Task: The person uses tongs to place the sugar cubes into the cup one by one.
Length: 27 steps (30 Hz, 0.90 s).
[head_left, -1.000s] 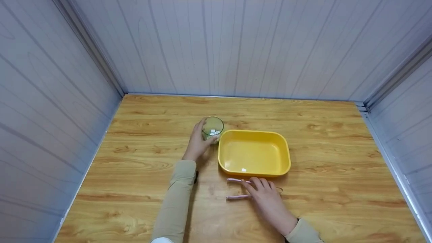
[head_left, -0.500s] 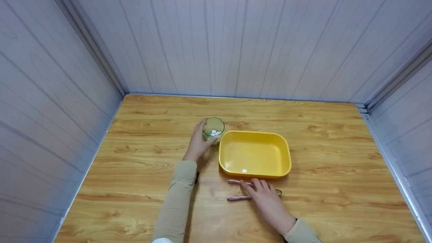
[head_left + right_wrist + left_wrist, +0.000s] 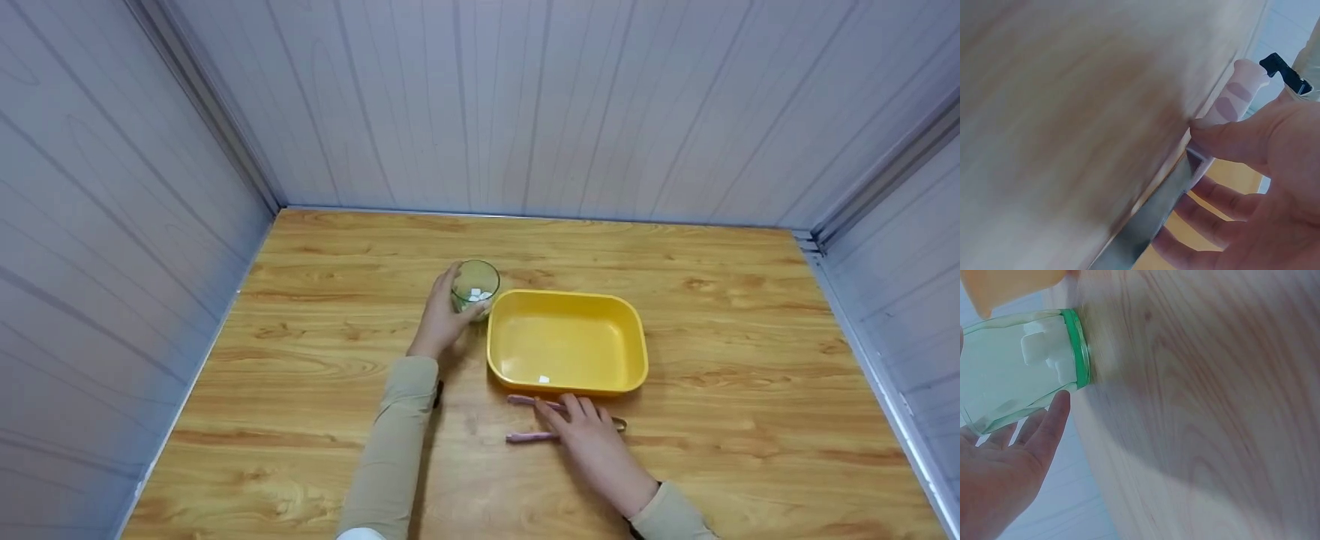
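My left hand (image 3: pixel 439 319) holds a clear green-tinted glass (image 3: pixel 474 279), its thumb on the near right side and its fingers on the left. Several white cubes (image 3: pixel 1036 347) lie at the bottom of the glass, by its green base, in the left wrist view. In front of the yellow basin (image 3: pixel 568 297), my right hand (image 3: pixel 598 450) grips a pair of metal tongs (image 3: pixel 1148 216) with pink ends (image 3: pixel 1241 84). The two arms of the tongs are spread apart, pink ends pointing left. One white cube (image 3: pixel 544 379) lies inside the basin near its front wall.
The glass stands right beside the basin's left rim. Under everything is a wood-grain table (image 3: pixel 315 330). Pale panel walls (image 3: pixel 480 112) close off the back, left and right sides.
Both hands, the glass and the basin keep nearly the same places. The tongs' pink ends dip slightly toward the front edge half a second ago and are back nearer the basin now.
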### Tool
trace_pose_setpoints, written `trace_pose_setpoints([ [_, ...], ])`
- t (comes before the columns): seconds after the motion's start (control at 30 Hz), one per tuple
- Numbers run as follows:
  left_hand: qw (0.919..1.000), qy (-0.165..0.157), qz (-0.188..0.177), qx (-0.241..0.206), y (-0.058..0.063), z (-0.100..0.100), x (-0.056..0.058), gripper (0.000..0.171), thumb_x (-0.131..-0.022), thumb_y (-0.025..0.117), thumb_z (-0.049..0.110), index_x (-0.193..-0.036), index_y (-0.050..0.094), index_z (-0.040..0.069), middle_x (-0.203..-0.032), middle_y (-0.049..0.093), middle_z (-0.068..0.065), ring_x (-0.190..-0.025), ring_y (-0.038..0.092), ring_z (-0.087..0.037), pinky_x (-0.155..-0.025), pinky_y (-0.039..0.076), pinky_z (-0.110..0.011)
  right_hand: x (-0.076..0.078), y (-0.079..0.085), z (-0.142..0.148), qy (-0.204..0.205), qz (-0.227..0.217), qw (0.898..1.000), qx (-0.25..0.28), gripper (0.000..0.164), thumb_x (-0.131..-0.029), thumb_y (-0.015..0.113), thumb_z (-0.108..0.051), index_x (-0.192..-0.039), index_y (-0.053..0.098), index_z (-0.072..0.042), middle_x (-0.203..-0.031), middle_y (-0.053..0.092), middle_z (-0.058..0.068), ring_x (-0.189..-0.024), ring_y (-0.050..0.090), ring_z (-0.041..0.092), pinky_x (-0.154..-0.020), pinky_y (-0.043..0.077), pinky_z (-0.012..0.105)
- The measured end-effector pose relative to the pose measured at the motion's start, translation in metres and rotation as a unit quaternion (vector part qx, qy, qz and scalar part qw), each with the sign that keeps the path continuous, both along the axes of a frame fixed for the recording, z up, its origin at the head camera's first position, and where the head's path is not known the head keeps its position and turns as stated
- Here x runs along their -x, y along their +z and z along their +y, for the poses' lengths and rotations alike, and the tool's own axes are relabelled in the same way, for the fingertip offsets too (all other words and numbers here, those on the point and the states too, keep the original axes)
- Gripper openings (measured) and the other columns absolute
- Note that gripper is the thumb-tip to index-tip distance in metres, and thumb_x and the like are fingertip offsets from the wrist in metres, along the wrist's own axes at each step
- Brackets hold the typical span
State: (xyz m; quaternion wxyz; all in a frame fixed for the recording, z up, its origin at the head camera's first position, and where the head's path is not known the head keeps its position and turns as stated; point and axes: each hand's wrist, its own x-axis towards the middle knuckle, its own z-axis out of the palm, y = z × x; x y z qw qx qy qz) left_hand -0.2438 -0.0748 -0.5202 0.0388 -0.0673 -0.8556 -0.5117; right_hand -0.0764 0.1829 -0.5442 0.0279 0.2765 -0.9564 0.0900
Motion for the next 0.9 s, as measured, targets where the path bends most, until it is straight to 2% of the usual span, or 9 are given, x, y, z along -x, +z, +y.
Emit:
trace_pose_setpoints([
  [0.2, 0.9999, -0.005, -0.007, 0.007, 0.0018, 0.0004, -0.0002, 0.084, -0.085, 0.074, 0.029, -0.151, 0.026, 0.014, -0.146, 0.037, -0.012, -0.131, 0.036, -0.030, -0.109, 0.031, -0.043, -0.0015, -0.0023, 0.0010, 0.001, 0.001, 1.000, 0.004, 0.067, -0.083, 0.065, 0.005, -0.142, 0.048, -0.022, -0.118, 0.048, 0.011, -0.104, 0.048, 0.030, -0.078, 0.046, 0.049],
  [0.37, 0.9999, -0.004, -0.013, 0.005, 0.0047, 0.0000, -0.0011, 0.085, -0.084, 0.074, 0.033, -0.152, 0.026, 0.017, -0.148, 0.035, -0.011, -0.132, 0.036, -0.030, -0.108, 0.032, -0.043, -0.0017, -0.0034, 0.0004, 0.000, -0.008, 1.000, 0.022, 0.062, -0.086, 0.072, -0.018, -0.142, 0.047, -0.021, -0.120, 0.048, 0.011, -0.107, 0.047, 0.030, -0.083, 0.044, 0.050],
  [0.5, 0.9998, -0.005, -0.011, 0.016, 0.0042, -0.0012, -0.0007, 0.085, -0.085, 0.073, 0.036, -0.152, 0.024, 0.017, -0.150, 0.032, -0.010, -0.135, 0.032, -0.028, -0.110, 0.028, -0.041, -0.0023, -0.0038, -0.0007, -0.003, -0.016, 1.000, 0.026, 0.062, -0.088, 0.070, -0.031, -0.144, 0.045, -0.020, -0.123, 0.048, 0.012, -0.111, 0.046, 0.031, -0.089, 0.042, 0.052],
  [0.9, 0.9993, -0.006, -0.031, 0.020, 0.0027, -0.0032, -0.0025, 0.095, -0.084, 0.071, 0.044, -0.155, 0.011, 0.020, -0.157, 0.017, -0.012, -0.142, 0.017, -0.026, -0.114, 0.018, -0.042, -0.0069, 0.0059, 0.0002, 0.005, -0.036, 0.999, 0.025, 0.061, -0.091, 0.065, -0.034, -0.145, 0.042, -0.017, -0.136, 0.044, 0.016, -0.123, 0.042, 0.033, -0.103, 0.033, 0.055],
])
